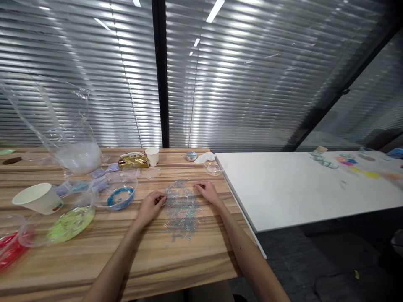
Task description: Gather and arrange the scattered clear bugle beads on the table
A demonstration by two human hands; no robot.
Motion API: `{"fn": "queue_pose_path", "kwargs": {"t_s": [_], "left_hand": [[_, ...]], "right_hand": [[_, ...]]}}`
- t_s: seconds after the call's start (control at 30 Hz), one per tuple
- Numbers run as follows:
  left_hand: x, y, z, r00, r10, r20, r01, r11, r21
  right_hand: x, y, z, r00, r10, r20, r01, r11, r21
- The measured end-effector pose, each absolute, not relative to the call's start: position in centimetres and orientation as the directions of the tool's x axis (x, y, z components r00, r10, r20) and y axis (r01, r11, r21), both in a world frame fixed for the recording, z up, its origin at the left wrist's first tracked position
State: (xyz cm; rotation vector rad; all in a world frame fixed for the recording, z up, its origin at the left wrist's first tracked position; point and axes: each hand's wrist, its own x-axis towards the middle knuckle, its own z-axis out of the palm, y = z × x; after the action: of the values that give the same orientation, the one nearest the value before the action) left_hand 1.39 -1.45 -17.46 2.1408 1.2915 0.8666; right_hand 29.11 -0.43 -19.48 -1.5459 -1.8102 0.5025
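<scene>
A loose spread of small, thin, silvery-clear tube-like pieces [182,209] lies on the wooden table [151,264] between my hands. At its left edge rests my left hand [152,206], with the fingers curled and the tips pressed together. My right hand [207,191] is at the upper right edge of the spread, its thumb and fingers drawn into a pinch. Whatever either hand may hold is too small or too hidden to make out. Beyond my right hand stands a shallow clear bowl [213,168].
To the left are clear bowls with blue [121,198], green [71,224] and red pieces [11,251], plus a paper cup [39,198]. Behind stand a large clear bag [77,155], a gold packet [134,160] and another cup [152,156]. A white table [283,188] adjoins on the right.
</scene>
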Motion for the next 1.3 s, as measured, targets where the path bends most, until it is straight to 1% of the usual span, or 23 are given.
{"fn": "queue_pose_path", "kwargs": {"t_s": [0.27,0.6,0.87,1.3], "left_hand": [[1.48,-1.53,-17.49,0.356,0.889,0.287,0.597,-0.453,0.663],[1.4,-1.25,-18.08,0.353,0.891,0.285,0.594,-0.448,0.668],[1.16,-1.46,-18.22,0.356,0.886,0.299,0.578,-0.46,0.674],[1.2,-1.19,-18.29,0.35,0.89,0.291,0.58,-0.45,0.679]], "right_hand": [[29.09,-0.47,-19.44,-0.054,0.965,0.257,0.7,0.22,-0.679],[29.1,-0.39,-19.68,-0.062,0.96,0.273,0.714,0.234,-0.66],[29.14,-0.67,-19.58,-0.071,0.952,0.299,0.697,0.262,-0.667],[29.06,-0.53,-19.64,-0.057,0.953,0.297,0.686,0.254,-0.682]]}}
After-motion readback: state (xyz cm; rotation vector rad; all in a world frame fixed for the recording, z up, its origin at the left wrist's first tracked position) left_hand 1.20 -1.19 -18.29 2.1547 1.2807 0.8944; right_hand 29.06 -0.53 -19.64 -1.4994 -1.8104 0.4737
